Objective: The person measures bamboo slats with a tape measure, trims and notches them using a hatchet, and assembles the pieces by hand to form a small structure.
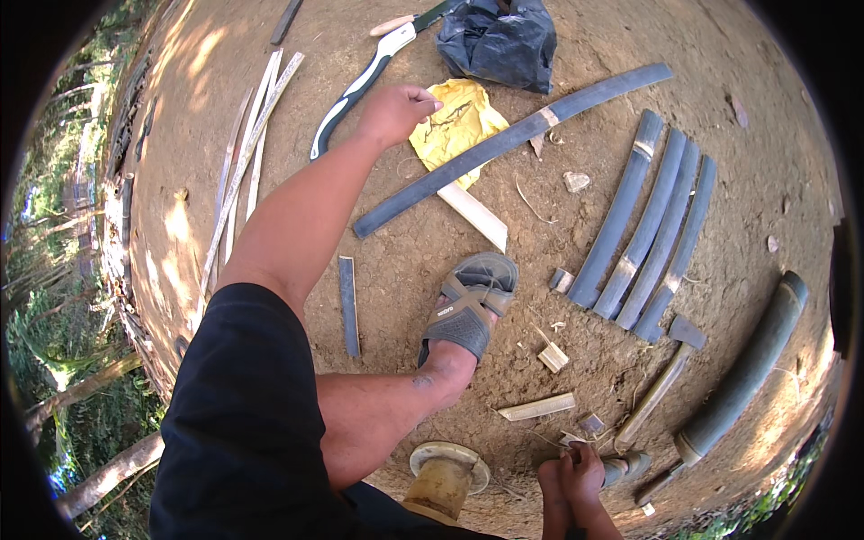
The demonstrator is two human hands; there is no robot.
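Left hand: the left hand [396, 117] is extended over the ground at the end of a bare forearm, fingers curled inward with thumb and forefinger close together. The fingertips overlap the edge of the yellow sheet in this view; whether they pinch it, touch it or stop above it cannot be told.
Right hand: the right hand [585, 468] is low, at the lower edge of view, fingers bent, just beside small wood scraps. It shows small; whether it grasps anything cannot be told.
Yellow sheet: the crumpled yellow sheet [461, 117] lies on the bare earth just beside the left fingertips, near the black plastic bag [499, 45].
Long slat: one long dark slat [513, 135] runs diagonally across the lower part of the sheet; a pale strip [474, 216] juts from beneath it.
Slat group: four dark slats [643, 225] lie roughly parallel to the right, close together.
Tools: a curved white-and-black tool [364, 90] rests left of the sheet; a hatchet [652, 387] lies below the slat group.
Dark tube: a thick, rounded dark tube [747, 373] lies at far right.
Left margin: several thin pale strips [252, 144] lie bunched beyond the forearm.
Foot: a sandalled foot [468, 310] is planted centrally, a short dark slat [349, 306] to its left.
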